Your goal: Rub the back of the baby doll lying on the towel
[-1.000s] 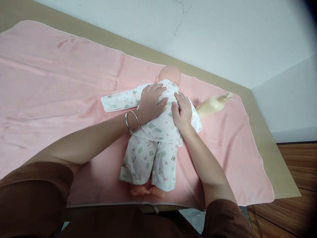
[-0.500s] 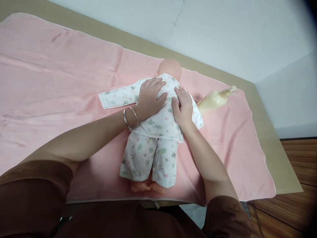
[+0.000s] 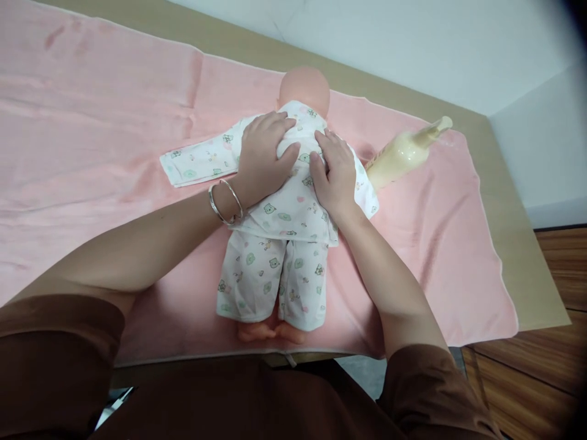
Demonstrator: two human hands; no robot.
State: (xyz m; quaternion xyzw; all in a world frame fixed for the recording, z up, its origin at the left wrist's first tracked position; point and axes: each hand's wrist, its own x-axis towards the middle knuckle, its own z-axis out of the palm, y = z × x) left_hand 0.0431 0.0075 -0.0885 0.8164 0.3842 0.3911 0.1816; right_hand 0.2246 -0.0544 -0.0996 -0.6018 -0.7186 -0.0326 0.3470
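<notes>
A baby doll [image 3: 304, 88] lies face down, its bald head at the far side and its bare feet toward me. It wears a white printed top [image 3: 288, 211] and matching trousers [image 3: 300, 281]. My left hand [image 3: 266, 156] rests flat on the left of the doll's upper back, fingers spread, with two thin bangles [image 3: 224, 201] at the wrist. On the right of the back lies my right hand [image 3: 337, 174], its fingers stretched out and thumb apart. Neither hand grips anything. The doll's left-side sleeve [image 3: 202, 160] stretches out sideways.
Under the doll a pink blanket [image 3: 440, 275] covers much of the table [image 3: 527, 244]. A pump bottle of pale yellow liquid [image 3: 401, 156] lies tipped on its side, right of the doll. A white wall [image 3: 413, 55] stands behind the table; wooden flooring [image 3: 541, 360] shows at right.
The view has shifted, so the doll, blanket and bottle appear higher in the picture. Both hands stay on the doll's back in nearly the same places.
</notes>
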